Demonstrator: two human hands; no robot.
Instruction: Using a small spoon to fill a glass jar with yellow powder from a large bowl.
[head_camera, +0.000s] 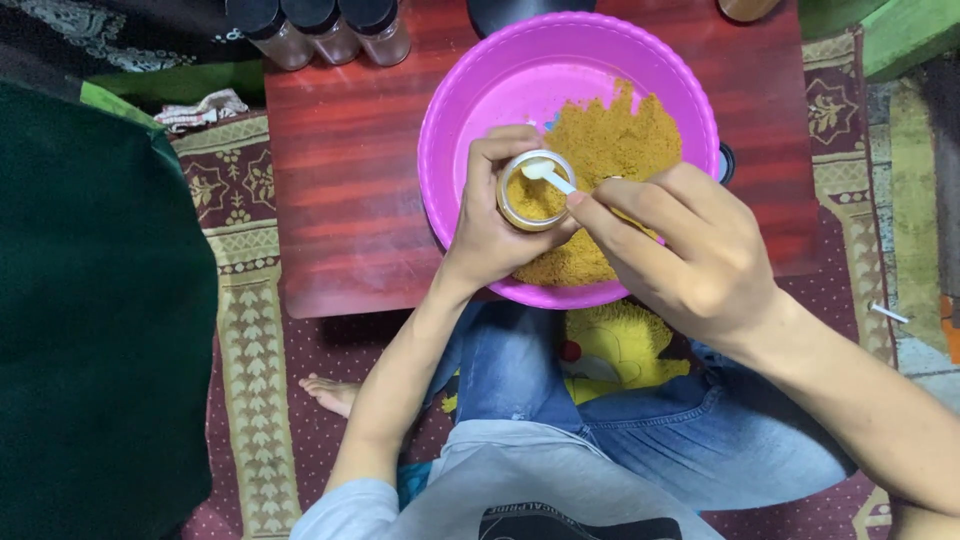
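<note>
Pink bowl (450, 120), one; left hand (495, 225) clasps one jar (535, 190), right hand's (690, 250) grip pinches one white spoon (548, 174).

Soft, even indoor light, fairly bright. Mild glare streaks the table (340, 170). Focus is sharp centrally; edges look slightly softer.

A small round jar (535, 190) with a clear wall, nearly full of yellow-brown powder, sits upright inside the left grip (495, 225), its open mouth just beside the fingertips of the right grip (690, 250). Well beyond the left grip, at the far edge of the red desk (345, 190), three more small jars (325, 30) stand side by side (dark caps, brownish contents). None shows a label that can be made out.
</note>
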